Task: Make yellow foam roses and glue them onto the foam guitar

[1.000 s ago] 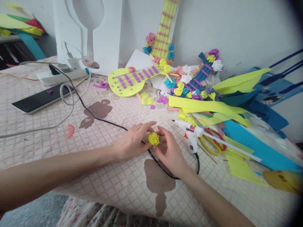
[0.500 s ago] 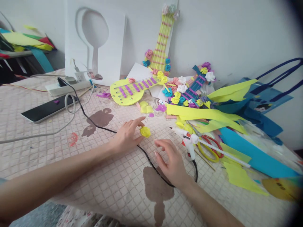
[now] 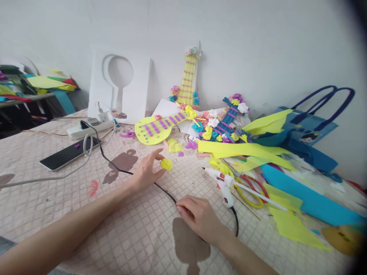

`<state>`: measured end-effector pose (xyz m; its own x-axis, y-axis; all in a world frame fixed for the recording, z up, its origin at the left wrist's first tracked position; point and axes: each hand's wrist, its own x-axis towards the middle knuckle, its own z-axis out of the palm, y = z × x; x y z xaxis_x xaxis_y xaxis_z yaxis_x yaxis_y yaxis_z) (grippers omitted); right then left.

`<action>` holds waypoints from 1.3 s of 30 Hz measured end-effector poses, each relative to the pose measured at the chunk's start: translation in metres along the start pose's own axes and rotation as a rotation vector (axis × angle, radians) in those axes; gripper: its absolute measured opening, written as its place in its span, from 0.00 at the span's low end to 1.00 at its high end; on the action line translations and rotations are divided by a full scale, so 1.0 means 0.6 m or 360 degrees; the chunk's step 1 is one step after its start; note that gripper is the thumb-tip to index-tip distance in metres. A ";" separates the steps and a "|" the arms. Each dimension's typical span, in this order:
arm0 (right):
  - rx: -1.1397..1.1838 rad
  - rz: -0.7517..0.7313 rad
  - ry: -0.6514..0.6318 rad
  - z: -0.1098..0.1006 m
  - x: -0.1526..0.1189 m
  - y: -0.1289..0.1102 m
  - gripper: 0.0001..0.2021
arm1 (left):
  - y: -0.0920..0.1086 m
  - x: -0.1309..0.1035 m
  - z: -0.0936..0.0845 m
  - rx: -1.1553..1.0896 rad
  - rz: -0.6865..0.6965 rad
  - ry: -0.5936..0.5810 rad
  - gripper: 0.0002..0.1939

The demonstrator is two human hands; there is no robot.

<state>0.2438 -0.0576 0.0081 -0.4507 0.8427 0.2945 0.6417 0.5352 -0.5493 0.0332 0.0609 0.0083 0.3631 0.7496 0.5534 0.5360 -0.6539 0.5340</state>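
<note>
My left hand (image 3: 145, 171), left of centre, holds a small yellow crumpled-paper flower (image 3: 166, 164) at its thumb and fingertips, just over the table. The black cable (image 3: 164, 190) runs beneath this hand. Nearer the front, my right hand (image 3: 199, 217) is closed, thumb and fingers pinched on that cable. To its right lies a white glue gun (image 3: 226, 193), its nozzle pointing left. Behind both hands lies a yellow paper guitar (image 3: 153, 136) with purple strips and strings.
Scissors (image 3: 256, 187), yellow paper strips (image 3: 243, 148) and blue paper (image 3: 309, 193) cover the right side. At the back stand a white cut-out board (image 3: 140, 91), a yellow guitar neck (image 3: 187, 78) and a blue bag (image 3: 321, 131). A black slab (image 3: 67, 154) and power strip (image 3: 76, 132) sit left.
The view has tilted up. My right hand has come down to the black cable and its fingers have closed. My left hand has drawn slightly nearer with the yellow flower.
</note>
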 end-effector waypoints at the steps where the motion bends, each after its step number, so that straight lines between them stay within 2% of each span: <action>1: 0.0032 0.0052 0.0063 -0.002 0.002 -0.001 0.07 | 0.001 0.000 -0.001 -0.0025 0.0011 -0.0006 0.31; 5: 0.0281 0.0372 0.0397 -0.014 0.011 -0.003 0.06 | 0.015 -0.001 -0.003 -0.0196 0.0093 -0.0137 0.32; 8: 0.0397 0.0531 0.0537 -0.023 0.018 -0.001 0.09 | 0.030 -0.006 -0.003 -0.0338 0.0147 -0.0248 0.33; 11: 0.0384 0.0541 0.0553 -0.027 0.022 0.002 0.11 | 0.042 -0.012 -0.003 -0.0424 0.0186 -0.0364 0.34; 15: 0.0376 0.0450 0.0329 -0.026 0.021 0.007 0.23 | 0.050 -0.008 -0.013 -0.0516 0.0295 -0.0483 0.35; 17: 0.0330 0.0392 0.0221 -0.026 0.019 0.008 0.18 | 0.044 0.003 -0.025 -0.0492 0.0309 -0.0404 0.33; 19: 0.0254 0.0355 0.0204 -0.025 0.019 0.008 0.07 | 0.027 0.018 -0.040 -0.0447 0.0181 -0.0255 0.31; 20: 0.0231 0.0343 0.0207 -0.025 0.019 0.007 0.04 | 0.015 0.025 -0.047 -0.0429 0.0105 -0.0176 0.30; 22: 0.0252 0.0303 0.0172 -0.024 0.020 0.005 0.07 | -0.011 0.035 -0.056 -0.0356 -0.0068 -0.0041 0.29; 23: 0.0300 0.0265 0.0115 -0.023 0.021 0.004 0.07 | -0.023 0.039 -0.058 -0.0310 -0.0140 -0.0040 0.29; 26: 0.0531 0.0149 -0.0088 -0.021 0.025 0.002 0.07 | -0.047 0.042 -0.054 -0.0271 -0.0130 -0.0044 0.30; 29: 0.0634 0.0150 -0.0126 -0.018 0.028 0.003 0.13 | -0.052 0.043 -0.050 -0.0287 -0.0087 -0.0033 0.30; 31: 0.0625 0.0136 -0.0106 -0.016 0.029 0.007 0.14 | -0.048 0.046 -0.052 -0.0294 -0.0098 -0.0002 0.29; 34: 0.0745 0.0094 -0.0216 -0.014 0.030 0.014 0.13 | -0.040 0.048 -0.057 -0.0312 -0.0125 0.0026 0.29; 36: 0.0732 0.0121 -0.0162 -0.013 0.029 0.019 0.16 | -0.037 0.047 -0.059 -0.0327 -0.0136 0.0023 0.29; 39: 0.0389 0.0200 0.0223 -0.015 0.025 0.025 0.19 | -0.035 0.042 -0.059 -0.0358 -0.0173 0.0013 0.28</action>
<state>0.2521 -0.0364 0.0114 -0.2764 0.9104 0.3078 0.5114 0.4105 -0.7549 0.0040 0.0896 0.0338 0.3058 0.8167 0.4894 0.3881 -0.5763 0.7192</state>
